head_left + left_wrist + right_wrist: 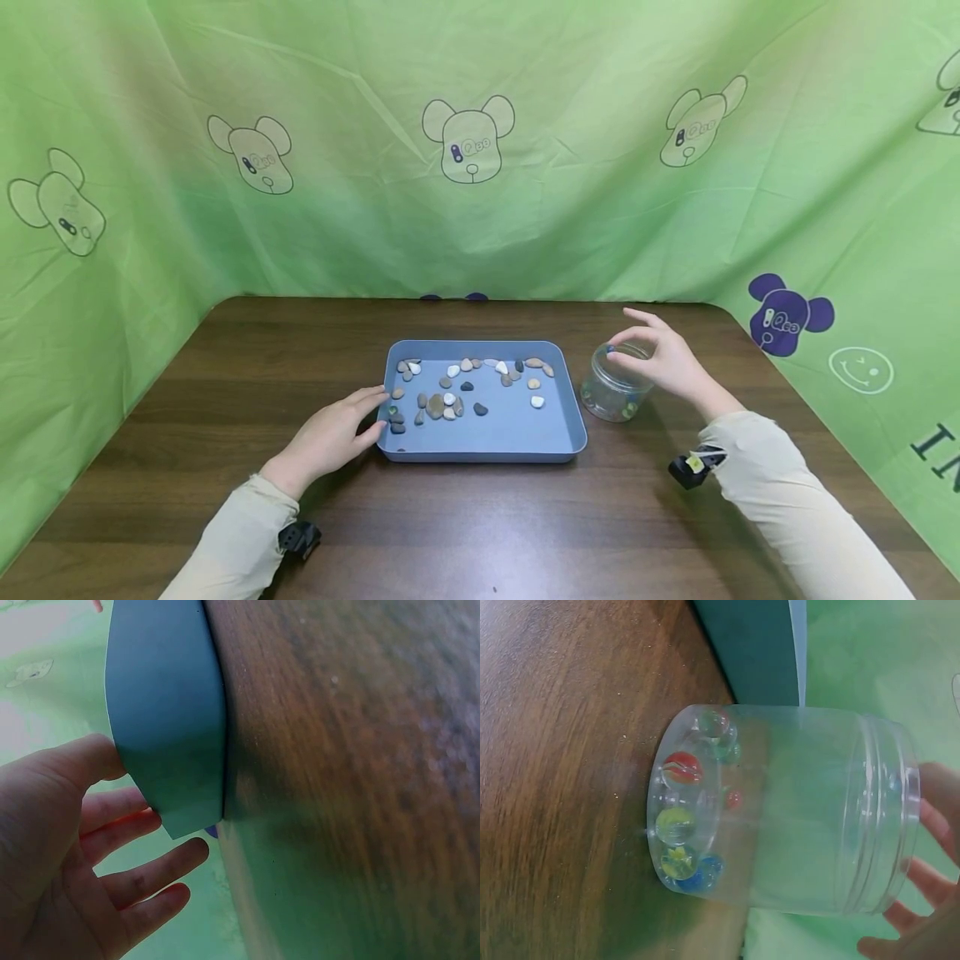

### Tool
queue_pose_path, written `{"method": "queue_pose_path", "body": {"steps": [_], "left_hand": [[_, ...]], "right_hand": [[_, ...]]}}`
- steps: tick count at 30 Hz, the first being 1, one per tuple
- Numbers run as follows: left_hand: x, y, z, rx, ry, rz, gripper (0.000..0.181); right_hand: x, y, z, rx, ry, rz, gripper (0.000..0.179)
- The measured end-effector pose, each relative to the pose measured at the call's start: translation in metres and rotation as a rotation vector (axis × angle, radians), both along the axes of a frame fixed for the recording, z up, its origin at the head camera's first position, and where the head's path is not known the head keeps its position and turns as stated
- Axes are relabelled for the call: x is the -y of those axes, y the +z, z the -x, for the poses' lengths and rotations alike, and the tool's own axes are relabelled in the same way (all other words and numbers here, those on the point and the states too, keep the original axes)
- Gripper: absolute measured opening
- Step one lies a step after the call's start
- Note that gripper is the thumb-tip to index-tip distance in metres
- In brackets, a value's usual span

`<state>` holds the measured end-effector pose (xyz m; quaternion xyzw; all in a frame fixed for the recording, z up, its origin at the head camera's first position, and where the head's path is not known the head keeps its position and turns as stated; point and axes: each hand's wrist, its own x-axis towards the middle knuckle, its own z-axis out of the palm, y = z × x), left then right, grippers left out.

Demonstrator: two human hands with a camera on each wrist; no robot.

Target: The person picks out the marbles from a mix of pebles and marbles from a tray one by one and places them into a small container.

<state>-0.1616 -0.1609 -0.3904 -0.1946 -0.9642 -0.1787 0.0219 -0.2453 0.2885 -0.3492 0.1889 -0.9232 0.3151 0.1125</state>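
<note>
My right hand (662, 360) is over the mouth of a clear jar (600, 398), pinching a small blue marble (611, 348) between thumb and index finger. Several coloured glass marbles (682, 768) lie on the jar's bottom. My left hand (330, 433) is at the left side of a blue tray (517, 442), its thumb and fingertips resting at the rim with the fingers relaxed and spread. Pebbles (435, 406) in grey, white, tan and dark tones are scattered in the tray. A greenish marble (392, 410) sits among them near the left wall.
Tray and jar stand close together on a dark wooden table (480, 525). A green curtain (345, 233) with bear-head prints hangs behind the table and along both sides.
</note>
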Motion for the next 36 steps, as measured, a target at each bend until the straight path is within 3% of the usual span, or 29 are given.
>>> {"method": "queue_pose_path", "body": {"steps": [10, 22, 31, 36], "left_hand": [[-0.001, 0.000, -0.001, 0.011, 0.004, -0.011, 0.046], [0.001, 0.000, 0.000, -0.016, -0.009, -0.011, 0.046], [0.000, 0.000, 0.001, -0.020, -0.017, -0.006, 0.045], [0.000, 0.001, 0.000, 0.010, -0.006, -0.012, 0.046]], "right_hand": [[0.002, -0.005, 0.005, 0.008, -0.059, -0.104, 0.018], [0.011, 0.000, 0.003, 0.030, -0.082, -0.106, 0.017], [0.027, 0.009, 0.004, -0.041, -0.042, -0.083, 0.012], [0.046, 0.018, 0.001, -0.049, -0.004, -0.055, 0.010]]}}
